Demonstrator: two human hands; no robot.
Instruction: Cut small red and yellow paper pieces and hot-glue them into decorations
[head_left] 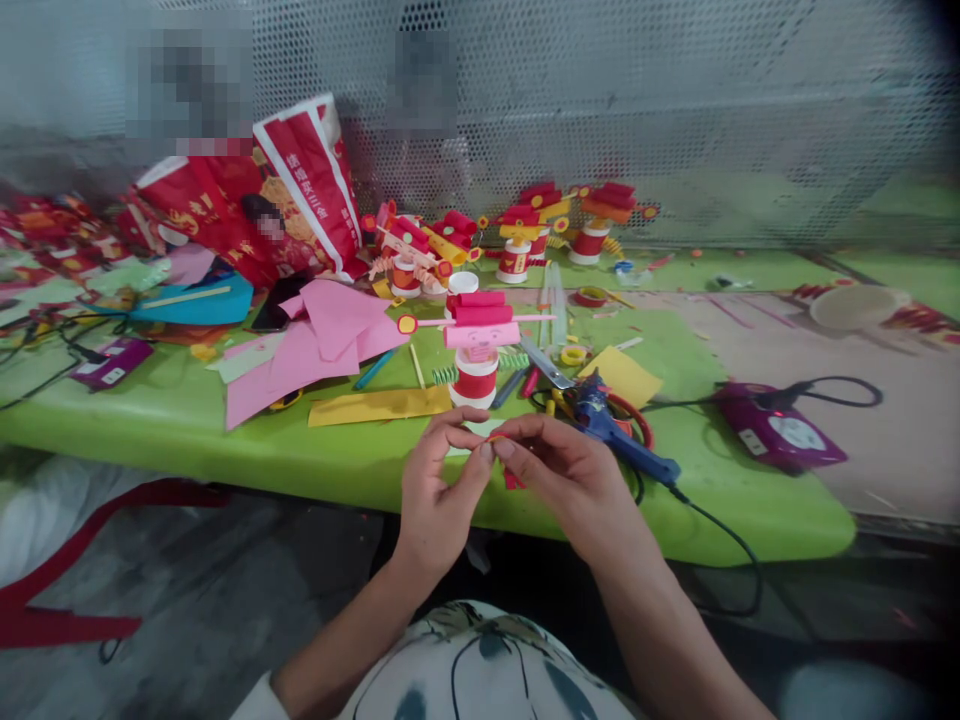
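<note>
My left hand [442,480] and my right hand [574,475] meet above the table's front edge. Both pinch a small red and yellow paper piece [496,438] between thumb and fingertips; its shape is mostly hidden. Just beyond them stands a paper figure [476,338] with pink and red rolls on top, a red-banded white base [475,382] and green coiled arms [514,362]. A yellow paper strip [382,405] lies to the left of the figure. Right of my right hand rests a blue glue gun [626,440] with a cable.
Similar paper figures [514,258] line the back by a perforated metal panel [637,110]. Pink paper sheets [330,330] and a red bag [300,210] are at left. A purple box [784,428] with a cable sits at right. A metal blade [546,362] lies near the figure.
</note>
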